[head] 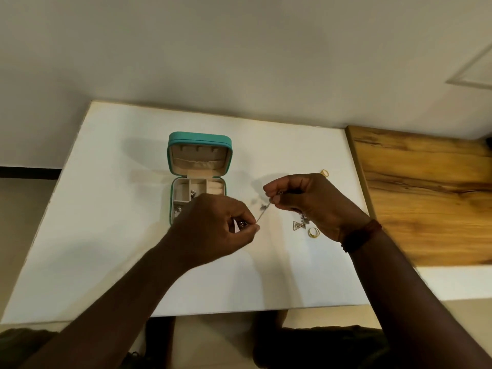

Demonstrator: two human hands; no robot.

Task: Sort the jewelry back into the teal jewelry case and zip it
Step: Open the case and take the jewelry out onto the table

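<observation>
A thin chain [263, 212] is pinched taut above the tabletop [106, 249], slanting from the left hand [213, 230] to the right hand [306, 201]. The open teal jewelry case [199, 137] lies just beyond the left hand, the nearer one, toward the far edge.

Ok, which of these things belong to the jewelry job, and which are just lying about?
Job: open teal jewelry case; thin chain pinched by left hand and right hand; triangle pieces; near gold ring; far gold ring.
Lying about: wooden board; worn wrist band.
</observation>
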